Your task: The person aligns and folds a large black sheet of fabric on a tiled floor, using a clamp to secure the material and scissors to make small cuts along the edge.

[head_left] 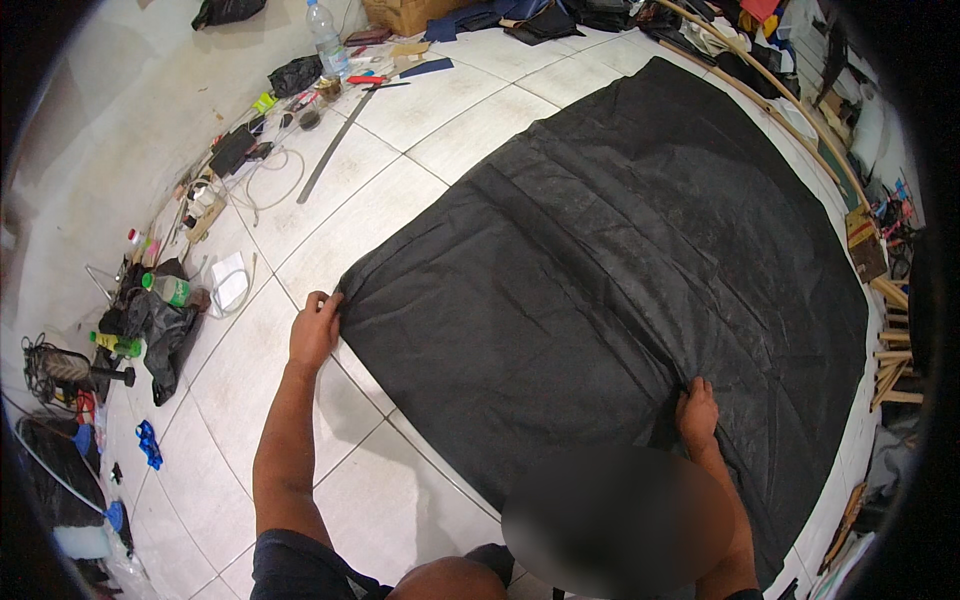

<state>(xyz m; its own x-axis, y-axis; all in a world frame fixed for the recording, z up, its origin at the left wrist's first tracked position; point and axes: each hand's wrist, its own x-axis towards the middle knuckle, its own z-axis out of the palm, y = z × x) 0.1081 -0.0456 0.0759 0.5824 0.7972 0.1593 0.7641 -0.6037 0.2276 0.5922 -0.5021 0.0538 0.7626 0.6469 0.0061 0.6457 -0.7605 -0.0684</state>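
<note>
At the near-left corner of the black fabric sheet [610, 280], left hand [315, 332] fingers [322, 300] curl narrow over the edge, pinching the corner against the white tiled floor [400, 500]. Right hand [697, 412] fingers [700, 385] bunch a fold of the same near edge, closed on cloth, knuckles up. Sheet spreads away from both hands, forward and to the right; long axis runs diagonally from near-left to far-right. The held edge spans between the hands, slack and wrinkled in the middle. Both hands touch it; the left sits at the true corner, the right further in along the edge. Left arm is extended nearly straight, forearm pointing forward; right arm is bent, wrist close to the body, part hidden by a blur. Off to the left: clutter along the wall, a metal ruler [335, 148], plastic water bottle [326, 38], green bottle [168, 289], coiled cable [268, 180], all well apart from the sheet. Wooden strips [770, 110] run beside its far-right edge.
</note>
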